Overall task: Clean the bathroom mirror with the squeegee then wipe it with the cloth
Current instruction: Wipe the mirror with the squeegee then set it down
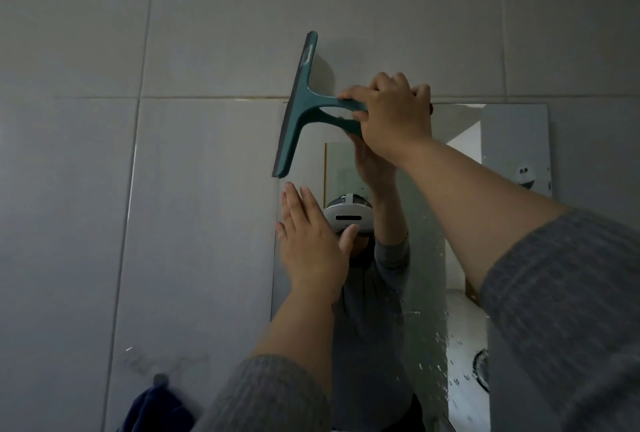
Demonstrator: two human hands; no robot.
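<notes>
Sleeves: grey knit, both forearms raised, nearest the lens.
Right hand (391, 113): at 12 o'clock, fingers clenched round the squeegee handle.
Squeegee (298, 106): teal, blade near upright, straddling the mirror's top-left corner.
Left hand (311, 244): fingers released and flat, at the mirror (512, 141) left edge.
Cloth (156, 407): dark blue, on a wall hook at 7 o'clock.

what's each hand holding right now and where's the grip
The right hand grips the teal plastic squeegee by its handle. The left hand holds nothing, open near the mirror.
</notes>
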